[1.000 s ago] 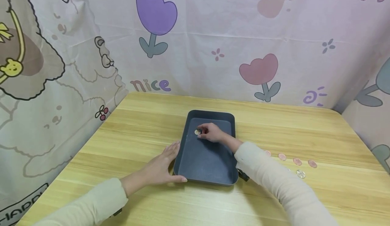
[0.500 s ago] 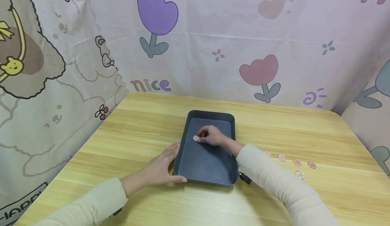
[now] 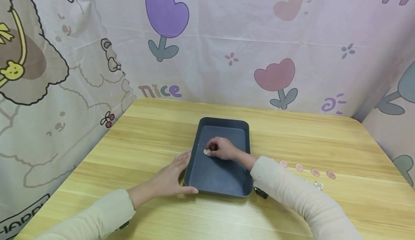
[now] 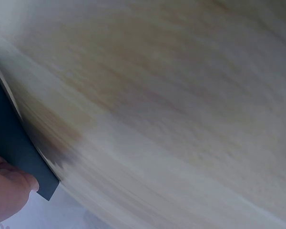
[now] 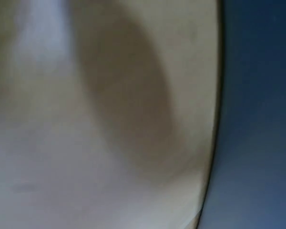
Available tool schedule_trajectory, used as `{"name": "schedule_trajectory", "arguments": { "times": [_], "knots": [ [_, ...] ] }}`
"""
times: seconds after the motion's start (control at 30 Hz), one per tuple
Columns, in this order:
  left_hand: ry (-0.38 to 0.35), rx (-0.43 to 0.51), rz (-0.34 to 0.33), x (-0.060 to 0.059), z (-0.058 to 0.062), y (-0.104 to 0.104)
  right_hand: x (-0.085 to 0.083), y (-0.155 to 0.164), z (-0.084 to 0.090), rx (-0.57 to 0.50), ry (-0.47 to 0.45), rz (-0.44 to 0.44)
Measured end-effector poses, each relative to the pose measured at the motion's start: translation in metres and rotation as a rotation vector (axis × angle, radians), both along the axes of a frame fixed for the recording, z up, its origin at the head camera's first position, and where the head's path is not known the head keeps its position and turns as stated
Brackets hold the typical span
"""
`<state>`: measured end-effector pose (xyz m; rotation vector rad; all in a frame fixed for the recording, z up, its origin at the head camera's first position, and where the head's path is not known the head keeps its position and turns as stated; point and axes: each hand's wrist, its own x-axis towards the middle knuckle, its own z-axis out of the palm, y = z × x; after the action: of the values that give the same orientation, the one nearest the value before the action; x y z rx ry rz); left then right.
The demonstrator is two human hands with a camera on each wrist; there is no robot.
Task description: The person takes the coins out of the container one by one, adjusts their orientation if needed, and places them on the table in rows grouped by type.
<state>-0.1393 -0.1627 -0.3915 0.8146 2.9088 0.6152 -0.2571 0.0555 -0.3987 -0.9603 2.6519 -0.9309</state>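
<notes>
The right hand (image 3: 223, 149) reaches into the dark tray (image 3: 223, 182) from the right, its fingers curled and pinching a silvery coin (image 3: 206, 152) at their tips, low over the tray floor near the left wall. The left hand (image 3: 168, 179) lies flat and relaxed against the tray's near-left corner, holding nothing. More coins (image 3: 306, 171) lie on the desk (image 3: 146, 139), well apart to the right, nearer the right hand.

This looks like a makeshift recording corner in a home rather than a workshop or lab. A light wooden desk (image 3: 155, 132) is closed in on three sides by a hung cloth (image 3: 227, 27) printed with cartoon tulips, a bear and the word "nice".
</notes>
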Motion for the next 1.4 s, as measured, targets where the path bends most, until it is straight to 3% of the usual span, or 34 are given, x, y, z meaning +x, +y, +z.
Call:
{"name": "schedule_trajectory", "arguments": {
  "times": [0.43,0.73,1.2,1.4],
  "knots": [
    [0.008,-0.004,-0.007,0.000,0.000,0.000,0.011,-0.005,0.007,0.076,0.016,0.083],
    [0.013,-0.010,-0.003,-0.001,0.000,0.000,0.018,0.001,0.007,0.081,0.004,0.082],
    [-0.009,-0.035,0.013,0.003,0.005,0.000,0.033,0.030,0.017,-0.077,-0.075,-0.055],
    [-0.005,-0.056,0.019,0.003,0.006,0.001,0.038,0.048,0.026,-0.204,-0.095,-0.089]
  ]
}}
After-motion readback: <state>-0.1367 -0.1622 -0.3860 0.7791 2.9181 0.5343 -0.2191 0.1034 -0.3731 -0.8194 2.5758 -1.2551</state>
